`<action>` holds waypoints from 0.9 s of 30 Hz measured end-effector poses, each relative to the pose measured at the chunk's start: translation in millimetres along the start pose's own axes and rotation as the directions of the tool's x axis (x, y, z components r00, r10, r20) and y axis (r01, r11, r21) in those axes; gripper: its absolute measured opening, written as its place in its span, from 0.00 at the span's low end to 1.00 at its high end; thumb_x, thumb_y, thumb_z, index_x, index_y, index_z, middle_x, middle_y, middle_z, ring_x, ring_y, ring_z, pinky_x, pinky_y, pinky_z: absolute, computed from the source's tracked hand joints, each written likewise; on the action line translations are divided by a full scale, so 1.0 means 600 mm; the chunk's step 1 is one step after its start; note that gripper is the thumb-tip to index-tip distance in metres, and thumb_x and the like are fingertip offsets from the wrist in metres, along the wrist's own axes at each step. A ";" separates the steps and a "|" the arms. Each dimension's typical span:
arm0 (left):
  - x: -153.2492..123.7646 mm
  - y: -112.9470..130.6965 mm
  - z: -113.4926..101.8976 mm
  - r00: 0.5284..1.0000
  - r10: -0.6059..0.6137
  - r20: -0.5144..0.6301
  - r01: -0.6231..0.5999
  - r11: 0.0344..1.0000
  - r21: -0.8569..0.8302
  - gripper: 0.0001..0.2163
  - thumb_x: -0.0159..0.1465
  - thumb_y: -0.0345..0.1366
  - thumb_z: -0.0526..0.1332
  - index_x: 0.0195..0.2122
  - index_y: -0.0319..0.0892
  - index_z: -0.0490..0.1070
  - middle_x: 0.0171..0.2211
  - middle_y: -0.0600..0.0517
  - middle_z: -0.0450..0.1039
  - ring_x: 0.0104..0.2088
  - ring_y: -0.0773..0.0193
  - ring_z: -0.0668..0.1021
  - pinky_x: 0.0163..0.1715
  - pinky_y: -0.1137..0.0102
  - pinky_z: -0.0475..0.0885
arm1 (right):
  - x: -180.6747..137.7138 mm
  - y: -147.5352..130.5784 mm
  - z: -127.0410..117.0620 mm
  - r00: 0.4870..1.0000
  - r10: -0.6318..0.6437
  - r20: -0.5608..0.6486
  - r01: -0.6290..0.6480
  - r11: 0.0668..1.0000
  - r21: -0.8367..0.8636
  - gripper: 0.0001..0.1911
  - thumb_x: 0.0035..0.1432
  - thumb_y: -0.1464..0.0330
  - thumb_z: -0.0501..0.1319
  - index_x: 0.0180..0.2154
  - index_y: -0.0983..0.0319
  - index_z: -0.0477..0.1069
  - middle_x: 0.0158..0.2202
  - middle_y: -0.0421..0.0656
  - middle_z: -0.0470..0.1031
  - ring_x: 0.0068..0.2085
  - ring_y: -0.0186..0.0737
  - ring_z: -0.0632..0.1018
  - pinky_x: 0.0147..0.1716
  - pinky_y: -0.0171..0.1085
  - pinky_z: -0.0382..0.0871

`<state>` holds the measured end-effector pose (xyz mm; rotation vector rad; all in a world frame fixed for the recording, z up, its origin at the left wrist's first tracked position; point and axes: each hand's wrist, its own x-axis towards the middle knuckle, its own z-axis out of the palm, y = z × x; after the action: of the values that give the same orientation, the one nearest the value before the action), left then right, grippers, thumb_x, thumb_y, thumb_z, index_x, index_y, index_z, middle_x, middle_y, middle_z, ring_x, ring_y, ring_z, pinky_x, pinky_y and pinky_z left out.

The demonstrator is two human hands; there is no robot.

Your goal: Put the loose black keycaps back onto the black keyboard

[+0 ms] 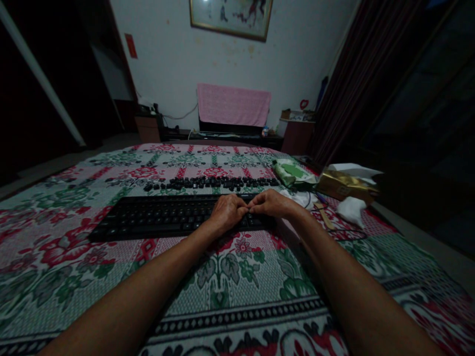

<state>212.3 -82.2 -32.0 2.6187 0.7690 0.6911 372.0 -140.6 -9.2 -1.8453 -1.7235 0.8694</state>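
A black keyboard (159,216) lies across a flowered bedspread (230,277). Behind it runs a row of loose black keycaps (208,183). My left hand (227,213) and my right hand (270,202) rest over the keyboard's right end, fingertips meeting in a pinch. Both hands have their fingers curled closed. Something small may sit between the fingertips; it is too small and dark to name.
At the right lie a green and white packet (291,173), a gold box (347,185), crumpled white tissue (351,208) and a thin dark cable (345,232). Beyond the bed stands a low cabinet with a pink cloth (233,105) draped over something. Dark curtains hang at right.
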 end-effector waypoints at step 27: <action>0.004 -0.050 -0.048 0.991 -0.080 -0.105 0.096 0.983 0.158 0.12 0.54 0.36 0.51 0.34 0.44 0.73 0.33 0.50 0.73 0.35 0.62 0.73 0.36 0.71 0.65 | 0.011 0.021 0.012 0.981 0.015 -0.194 -0.036 0.994 -0.107 0.16 0.44 0.61 0.56 0.31 0.64 0.74 0.25 0.41 0.74 0.25 0.32 0.70 0.23 0.29 0.61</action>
<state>186.3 -52.2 -20.0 2.6924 1.0040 0.7658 375.6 -136.0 -23.7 -1.9566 -1.6590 0.5932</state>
